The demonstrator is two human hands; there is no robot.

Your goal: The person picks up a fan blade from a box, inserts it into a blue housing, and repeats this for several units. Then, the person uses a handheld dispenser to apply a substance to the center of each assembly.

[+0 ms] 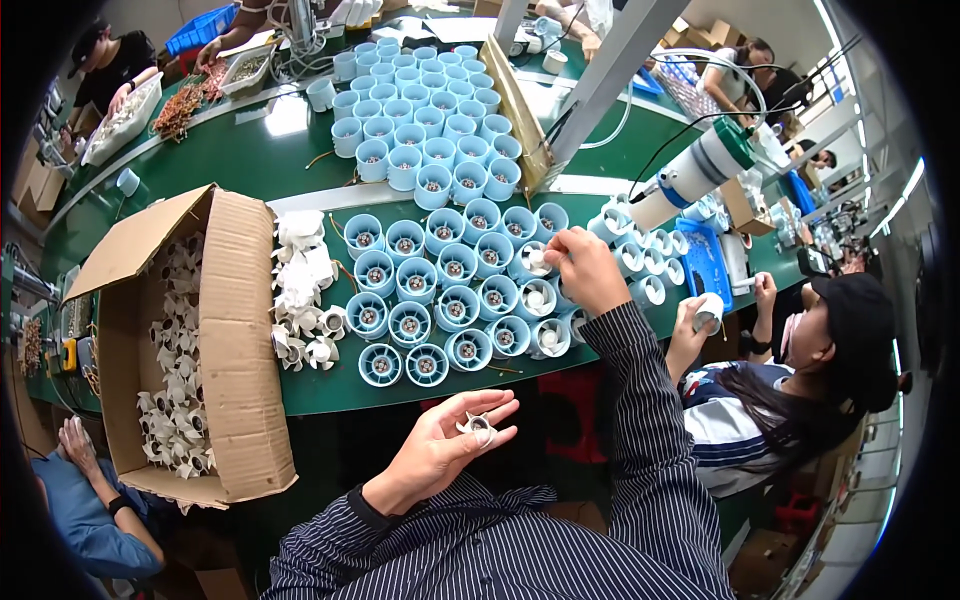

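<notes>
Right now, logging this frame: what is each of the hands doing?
Left hand: open, palm up, small white fan impeller at its fingertips.
Right hand: pinched on a white impeller over a blue housing.

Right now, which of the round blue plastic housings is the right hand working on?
The round blue plastic housing at the group's right edge, under the right hand; unlike most, it already holds a white impeller.

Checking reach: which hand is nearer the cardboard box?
Left. The left hand hovers just right of the box; the right hand is farther right, over the blue housings.
</notes>
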